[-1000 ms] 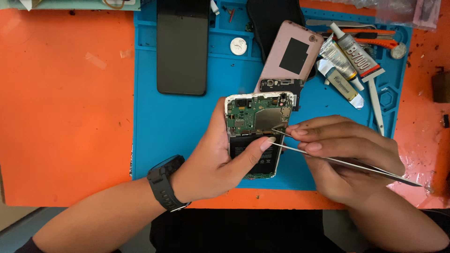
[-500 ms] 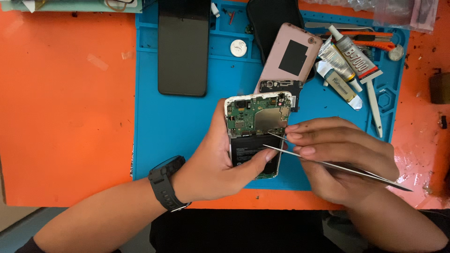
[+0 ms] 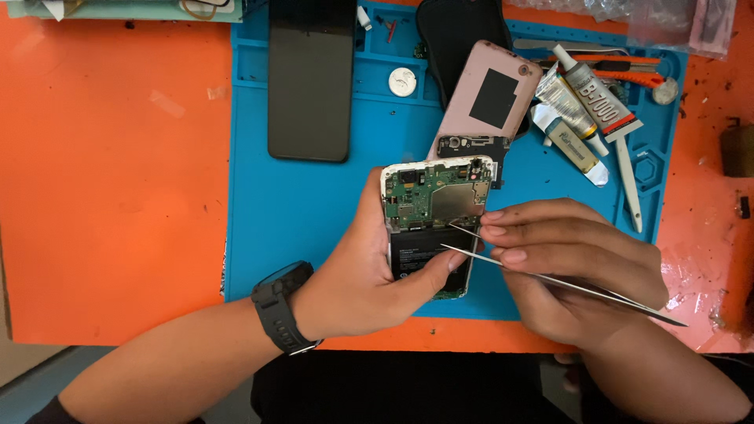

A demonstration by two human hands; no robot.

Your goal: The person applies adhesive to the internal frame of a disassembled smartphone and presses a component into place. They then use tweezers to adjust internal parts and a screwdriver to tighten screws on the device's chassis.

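Observation:
An opened smartphone [image 3: 433, 206] with a green circuit board and a black battery showing is held in my left hand [image 3: 369, 275], thumb across the battery. A black watch is on that wrist. My right hand [image 3: 577, 263] pinches long metal tweezers [image 3: 550, 276]; their tips rest at the board's lower edge, just above the battery. Both hands hover over a blue work mat [image 3: 314, 212].
On the mat lie a black phone screen [image 3: 311, 78], a pink back cover [image 3: 491, 98], a dark case [image 3: 455, 31], a coin cell [image 3: 402, 81], glue tubes [image 3: 585, 98] and an orange-handled tool [image 3: 620, 77]. The orange table [image 3: 110, 196] surrounds the mat.
The phone and both hands have shifted slightly, and the tweezer tips have moved a little along the board's lower edge. Both grips are unchanged.

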